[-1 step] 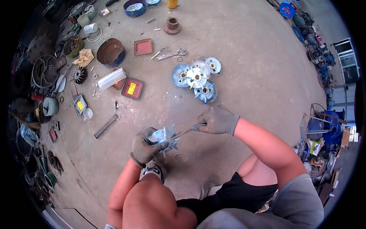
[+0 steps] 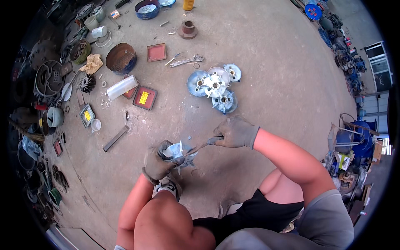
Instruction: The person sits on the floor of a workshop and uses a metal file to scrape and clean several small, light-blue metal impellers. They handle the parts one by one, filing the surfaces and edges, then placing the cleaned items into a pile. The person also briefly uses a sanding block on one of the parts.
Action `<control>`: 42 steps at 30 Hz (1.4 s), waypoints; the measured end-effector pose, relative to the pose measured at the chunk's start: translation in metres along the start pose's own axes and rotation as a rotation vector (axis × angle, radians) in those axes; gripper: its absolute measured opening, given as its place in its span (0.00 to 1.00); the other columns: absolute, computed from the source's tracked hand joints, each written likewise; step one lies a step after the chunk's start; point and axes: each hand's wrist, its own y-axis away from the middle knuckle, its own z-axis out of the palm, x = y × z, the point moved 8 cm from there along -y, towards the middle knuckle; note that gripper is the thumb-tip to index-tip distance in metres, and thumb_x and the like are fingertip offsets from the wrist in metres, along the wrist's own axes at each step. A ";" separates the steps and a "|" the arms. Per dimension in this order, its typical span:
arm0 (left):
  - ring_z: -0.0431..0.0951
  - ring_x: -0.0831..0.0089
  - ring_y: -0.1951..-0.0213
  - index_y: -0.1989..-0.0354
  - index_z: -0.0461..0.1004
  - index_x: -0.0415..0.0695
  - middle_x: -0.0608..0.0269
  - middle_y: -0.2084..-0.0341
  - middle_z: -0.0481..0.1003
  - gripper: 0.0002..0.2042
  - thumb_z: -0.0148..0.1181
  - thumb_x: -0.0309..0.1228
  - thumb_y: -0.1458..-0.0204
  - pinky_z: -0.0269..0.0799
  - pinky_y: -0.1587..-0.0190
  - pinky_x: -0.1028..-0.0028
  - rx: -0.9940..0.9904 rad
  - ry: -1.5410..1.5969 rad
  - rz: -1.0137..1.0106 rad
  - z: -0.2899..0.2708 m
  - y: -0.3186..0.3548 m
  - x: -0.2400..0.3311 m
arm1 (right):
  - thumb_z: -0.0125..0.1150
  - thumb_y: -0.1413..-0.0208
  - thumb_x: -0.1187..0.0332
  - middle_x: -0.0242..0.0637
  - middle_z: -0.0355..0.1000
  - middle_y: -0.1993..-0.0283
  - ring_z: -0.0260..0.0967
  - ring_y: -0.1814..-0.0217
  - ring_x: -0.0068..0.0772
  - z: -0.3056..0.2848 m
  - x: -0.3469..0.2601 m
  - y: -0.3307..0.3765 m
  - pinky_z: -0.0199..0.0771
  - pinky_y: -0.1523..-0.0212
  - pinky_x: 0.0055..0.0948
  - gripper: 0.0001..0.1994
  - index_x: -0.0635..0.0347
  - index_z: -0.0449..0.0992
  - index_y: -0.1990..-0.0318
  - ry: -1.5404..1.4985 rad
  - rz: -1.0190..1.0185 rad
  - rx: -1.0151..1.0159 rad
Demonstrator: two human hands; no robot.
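My left hand [image 2: 159,161], in a grey glove, grips a pale blue finned fan wheel [image 2: 182,152] just above the concrete floor. My right hand [image 2: 234,131], also gloved, holds a thin metal tool [image 2: 199,147] whose tip rests against the wheel's hub. My bare knees and black shorts fill the lower part of the view. A small pile of similar pale blue fan wheels [image 2: 214,85] lies on the floor beyond my right hand.
A wrench [image 2: 187,61] and pliers lie behind the pile. To the left are a rusty round pan [image 2: 121,58], red square tins [image 2: 144,98], a white cylinder [image 2: 121,86] and a flat metal bar [image 2: 116,138]. Cluttered parts line the left edge, and machinery stands at right.
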 end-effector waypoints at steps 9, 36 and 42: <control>0.81 0.76 0.70 0.65 0.78 0.42 0.61 0.74 0.82 0.18 0.82 0.36 0.54 0.78 0.65 0.69 0.083 0.009 0.014 -0.002 0.000 0.005 | 0.64 0.38 0.44 0.45 0.84 0.62 0.82 0.55 0.51 0.008 0.003 -0.001 0.80 0.52 0.47 0.21 0.53 0.87 0.60 -0.023 -0.009 0.025; 0.82 0.74 0.52 0.40 0.65 0.41 0.59 0.50 0.81 0.32 0.79 0.30 0.49 0.80 0.49 0.69 0.073 -0.080 -0.229 -0.005 -0.010 -0.053 | 0.55 0.30 0.48 0.56 0.83 0.57 0.81 0.53 0.60 0.097 -0.029 -0.015 0.77 0.46 0.53 0.24 0.62 0.85 0.61 -0.604 0.325 0.085; 0.83 0.75 0.56 0.48 0.73 0.41 0.61 0.56 0.84 0.23 0.78 0.27 0.51 0.80 0.54 0.71 -0.134 0.015 -0.236 0.023 -0.004 0.000 | 0.55 0.31 0.48 0.53 0.83 0.61 0.79 0.59 0.58 0.101 -0.020 0.003 0.77 0.47 0.48 0.23 0.60 0.85 0.62 -0.843 0.346 -0.061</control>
